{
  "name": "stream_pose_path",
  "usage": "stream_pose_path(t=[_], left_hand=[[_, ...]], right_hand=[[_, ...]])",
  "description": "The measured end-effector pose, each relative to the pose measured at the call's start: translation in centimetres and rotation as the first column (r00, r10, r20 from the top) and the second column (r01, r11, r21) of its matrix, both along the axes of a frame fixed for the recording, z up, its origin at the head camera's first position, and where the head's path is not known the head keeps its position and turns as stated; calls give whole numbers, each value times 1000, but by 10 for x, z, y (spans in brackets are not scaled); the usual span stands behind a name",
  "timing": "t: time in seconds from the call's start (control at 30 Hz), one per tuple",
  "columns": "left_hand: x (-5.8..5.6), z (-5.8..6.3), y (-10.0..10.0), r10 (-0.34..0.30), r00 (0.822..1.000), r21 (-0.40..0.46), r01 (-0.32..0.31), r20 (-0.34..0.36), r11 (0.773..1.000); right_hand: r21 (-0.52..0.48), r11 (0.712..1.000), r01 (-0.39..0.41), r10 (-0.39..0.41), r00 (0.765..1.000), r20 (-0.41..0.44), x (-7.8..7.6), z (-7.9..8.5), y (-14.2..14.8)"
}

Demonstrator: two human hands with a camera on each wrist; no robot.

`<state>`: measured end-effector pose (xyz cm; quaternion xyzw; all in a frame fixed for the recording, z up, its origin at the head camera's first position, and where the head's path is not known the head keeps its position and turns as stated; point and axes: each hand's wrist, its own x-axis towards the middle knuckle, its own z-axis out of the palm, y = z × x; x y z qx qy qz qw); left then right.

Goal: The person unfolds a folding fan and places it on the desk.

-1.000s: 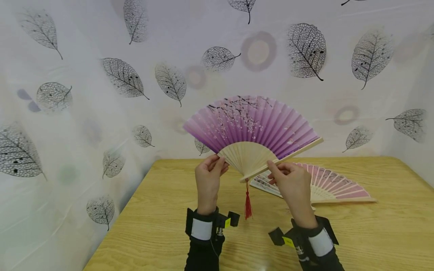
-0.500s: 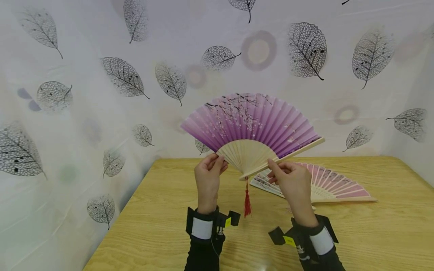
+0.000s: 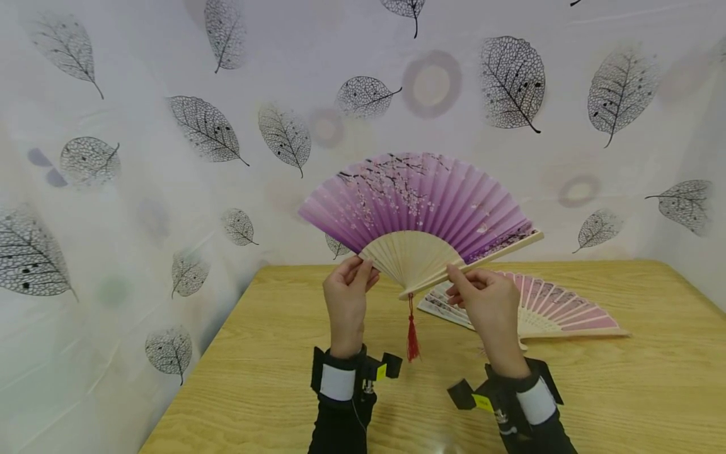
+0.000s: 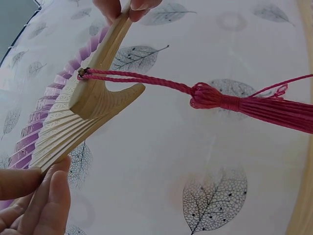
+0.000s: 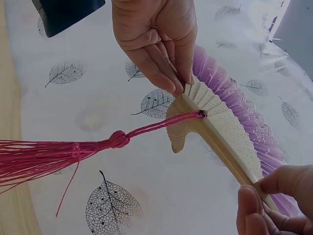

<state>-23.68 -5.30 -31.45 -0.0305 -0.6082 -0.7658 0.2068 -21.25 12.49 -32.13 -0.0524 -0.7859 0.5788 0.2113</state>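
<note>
A purple folding fan [image 3: 420, 195] with a blossom print is spread wide, held up above the table. My left hand [image 3: 347, 302] pinches its left outer rib between thumb and fingers. On the other side, my right hand [image 3: 492, 315] pinches the thick wooden guard stick at the right. From the pivot hangs a red tassel [image 3: 412, 337], and it also shows large in the left wrist view, where the tassel [image 4: 230, 103] is tied through the rivet. In the right wrist view the pale wooden ribs [image 5: 225, 122] run between both hands.
Behind my right hand, a pink folding fan [image 3: 567, 309] lies spread on the wooden table [image 3: 255, 378], partly covered by that hand. A white curtain [image 3: 142, 63] printed with leaves hangs behind and at the left of the table.
The purple fan has risen slightly and its left edge has spread a little farther left. Both hands keep their pinch on it. The pink fan has not moved.
</note>
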Motion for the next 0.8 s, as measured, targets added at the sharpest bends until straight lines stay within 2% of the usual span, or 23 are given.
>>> stream_pose_path(t=[0.2,0.53,0.8], left_hand=[[0,0,0,1,1000,5,-1,-3,1000],[0,1,-2,-2,1000,33,2,7,999],[0,1,-2,3,1000,39,-3,0,999]], right_hand=[[-30,999,-13,13,1000,10,0,0,-1],[5,1000,6,-6,1000,6,1,0,-1],[-11,1000,9,-9,1000,-16,1,-1,-2]])
